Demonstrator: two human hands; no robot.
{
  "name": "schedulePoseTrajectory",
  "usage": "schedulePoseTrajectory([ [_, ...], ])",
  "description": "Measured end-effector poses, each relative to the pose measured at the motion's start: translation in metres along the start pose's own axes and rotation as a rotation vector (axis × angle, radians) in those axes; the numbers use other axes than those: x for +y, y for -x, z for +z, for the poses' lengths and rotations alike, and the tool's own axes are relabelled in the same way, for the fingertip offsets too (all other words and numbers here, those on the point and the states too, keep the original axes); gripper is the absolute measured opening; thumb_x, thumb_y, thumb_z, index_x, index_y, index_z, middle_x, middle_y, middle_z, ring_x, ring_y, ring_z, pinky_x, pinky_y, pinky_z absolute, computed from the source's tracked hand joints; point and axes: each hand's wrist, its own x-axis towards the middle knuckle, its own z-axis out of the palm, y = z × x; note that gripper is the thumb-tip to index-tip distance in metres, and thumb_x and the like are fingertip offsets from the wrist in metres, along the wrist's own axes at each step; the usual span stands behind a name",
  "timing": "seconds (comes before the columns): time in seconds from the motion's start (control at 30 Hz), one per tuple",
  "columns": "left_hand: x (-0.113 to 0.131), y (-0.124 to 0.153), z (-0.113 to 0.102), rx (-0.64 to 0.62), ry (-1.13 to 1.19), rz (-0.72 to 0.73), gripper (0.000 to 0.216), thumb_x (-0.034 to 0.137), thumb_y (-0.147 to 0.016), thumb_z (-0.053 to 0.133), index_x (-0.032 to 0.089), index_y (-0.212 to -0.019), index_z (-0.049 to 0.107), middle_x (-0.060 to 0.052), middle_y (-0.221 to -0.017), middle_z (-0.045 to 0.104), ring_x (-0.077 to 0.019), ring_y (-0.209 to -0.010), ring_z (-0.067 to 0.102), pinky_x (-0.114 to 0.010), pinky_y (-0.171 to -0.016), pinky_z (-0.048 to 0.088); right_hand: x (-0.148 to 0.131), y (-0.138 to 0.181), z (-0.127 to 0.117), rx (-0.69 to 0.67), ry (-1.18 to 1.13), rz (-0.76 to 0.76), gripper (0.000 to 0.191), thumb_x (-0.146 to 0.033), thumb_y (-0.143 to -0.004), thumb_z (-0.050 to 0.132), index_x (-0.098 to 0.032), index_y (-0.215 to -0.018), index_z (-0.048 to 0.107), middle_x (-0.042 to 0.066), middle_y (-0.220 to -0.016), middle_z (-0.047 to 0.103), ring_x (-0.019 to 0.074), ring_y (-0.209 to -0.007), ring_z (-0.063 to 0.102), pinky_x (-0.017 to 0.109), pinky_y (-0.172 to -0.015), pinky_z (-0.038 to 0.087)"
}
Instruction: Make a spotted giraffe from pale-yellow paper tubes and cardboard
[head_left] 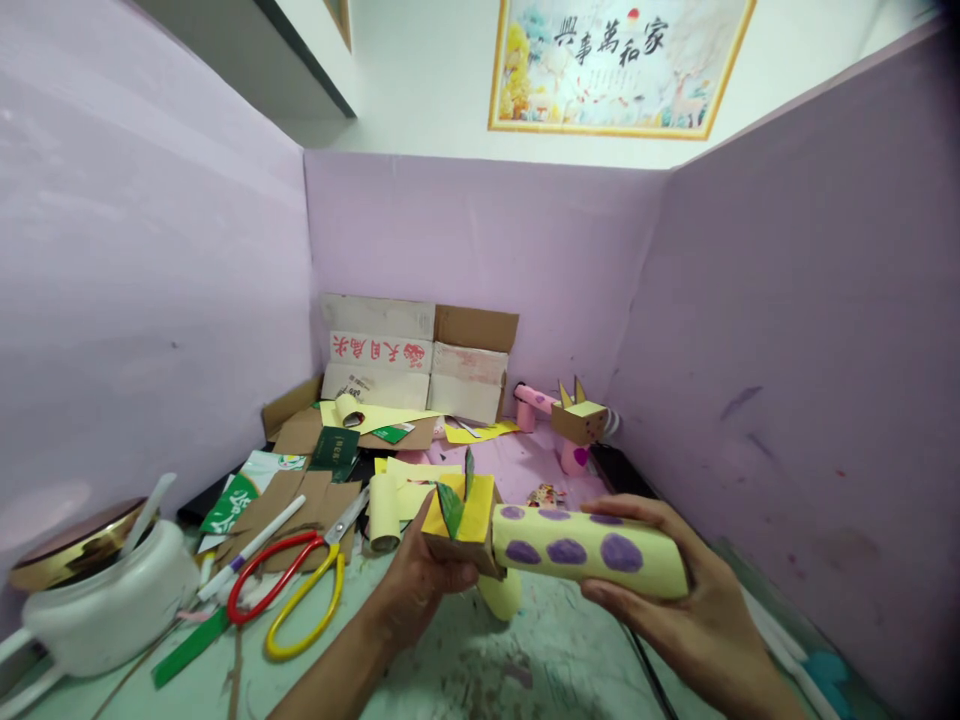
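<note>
Cardboard box (480, 508), yellow-topped, is gripped by left hand (414, 588), purple-spotted yellow-paper tube (589, 545) at three o'clock by right hand (703, 605), apparent alignment needing steadiness.

Spotted paper tube (589, 545) lined up with small box (472, 520)

The pale yellow tube, dotted with purple ovals, lies sideways, its left end at the box's right side. The brown box has a yellow top with two upright green pointed flaps (451, 510). A pale yellow piece (501, 597) shows below.
</note>
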Motion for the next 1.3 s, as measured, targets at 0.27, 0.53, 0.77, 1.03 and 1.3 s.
schedulePoseTrajectory([
  [0.27, -0.005, -0.001, -0.005, -0.018, -0.054, -0.013, 0.033, 0.017, -0.056, 0.083, 0.018, -0.089, 0.078, -0.005, -0.086, 0.077, -0.0248, -0.086, 0.067, -0.034, -0.084, 0.048, -0.002, 0.004, 0.004, 0.015, 0.04, -0.08, 0.037, -0.037, -0.072, 0.078, -0.025, -0.102, 0.06, 0.007, -0.1, 0.069, 0.0237, -0.085, 0.071, 0.03, -0.07, 0.06],
  [0.53, -0.008, 0.002, -0.01, -0.084, -0.177, -0.033, 0.021, 0.033, -0.063, 0.081, 0.015, -0.075, 0.08, -0.008, -0.079, 0.076, -0.0274, -0.09, 0.065, -0.037, -0.088, 0.046, -0.007, -0.003, 0.0, -0.031, 0.054, -0.228, 0.034, -0.029, -0.074, 0.076, -0.025, -0.102, 0.057, 0.006, -0.101, 0.068, 0.0226, -0.092, 0.068, 0.031, -0.081, 0.058],
  [0.77, -0.005, 0.004, -0.006, -0.04, -0.131, -0.061, 0.026, 0.028, -0.058, 0.083, 0.018, -0.082, 0.08, -0.009, -0.09, 0.077, -0.0302, -0.093, 0.066, -0.038, -0.086, 0.049, -0.011, 0.0, 0.001, -0.054, 0.021, -0.37, 0.038, -0.018, -0.077, 0.074, -0.023, -0.109, 0.054, 0.009, -0.109, 0.064, 0.0232, -0.102, 0.065, 0.032, -0.084, 0.056],
  [1.03, 0.001, 0.001, -0.001, -0.014, -0.054, -0.049, 0.031, 0.029, -0.053, 0.086, 0.016, -0.08, 0.079, -0.009, -0.088, 0.077, -0.0302, -0.092, 0.066, -0.037, -0.088, 0.049, -0.021, 0.005, 0.007, -0.021, 0.058, -0.313, 0.05, -0.018, -0.077, 0.072, -0.025, -0.123, 0.052, 0.01, -0.121, 0.06, 0.0267, -0.116, 0.059, 0.038, -0.096, 0.051],
  [1.3, -0.004, -0.002, -0.005, -0.004, 0.453, -0.232, 0.036, 0.031, -0.064, 0.083, 0.013, -0.094, 0.076, -0.008, -0.091, 0.077, -0.0213, -0.083, 0.07, -0.032, -0.08, 0.054, -0.025, -0.017, 0.015, 0.162, -0.72, 0.006, 0.074, -0.069, -0.066, 0.069, -0.039, -0.131, 0.052, 0.004, -0.142, 0.051, 0.0319, -0.131, 0.047, 0.047, -0.102, 0.046],
])
